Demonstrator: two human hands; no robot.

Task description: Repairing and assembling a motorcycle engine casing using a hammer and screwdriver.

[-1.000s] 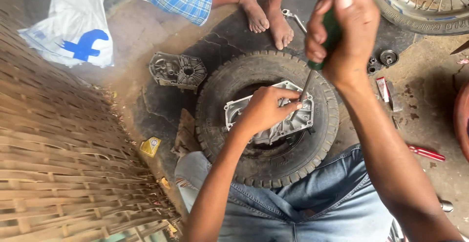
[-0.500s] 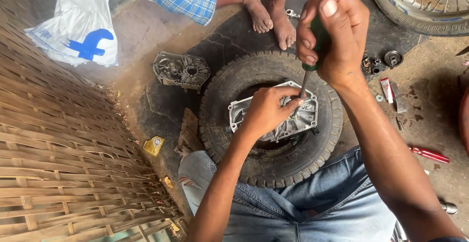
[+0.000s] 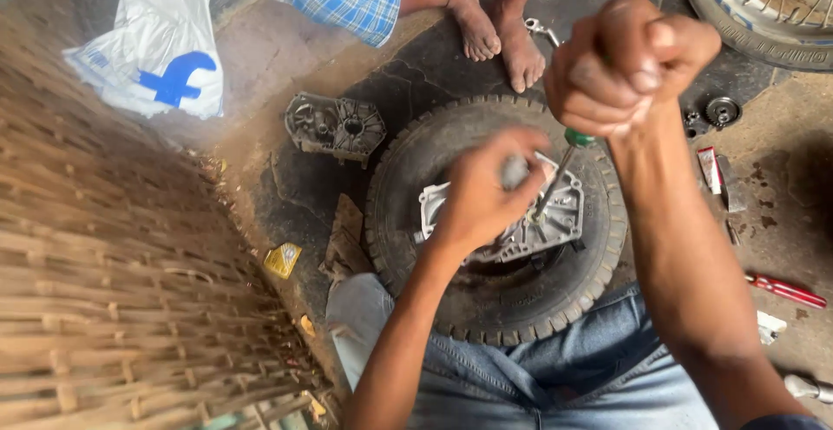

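A grey metal engine cover (image 3: 564, 213) lies flat on a small black tyre (image 3: 495, 308) between my knees. My right hand (image 3: 625, 61) is shut around the green handle of a screwdriver (image 3: 560, 165), whose shaft slants down onto the cover. My left hand (image 3: 486, 191) rests on the cover beside the screwdriver tip, its fingers curled on what looks like a small grey part, blurred.
A second metal casing (image 3: 334, 124) lies left of the tyre. Another person's bare feet (image 3: 499, 26) stand beyond it. A woven bamboo wall (image 3: 95, 291) fills the left. A white plastic bag (image 3: 160, 44), a spoked wheel (image 3: 764, 5), a red-handled tool (image 3: 785, 289) and small parts (image 3: 720, 111) lie around.
My right hand has risen towards the camera with the screwdriver. My left hand stayed on the cover. The view has closed in on the tyre.
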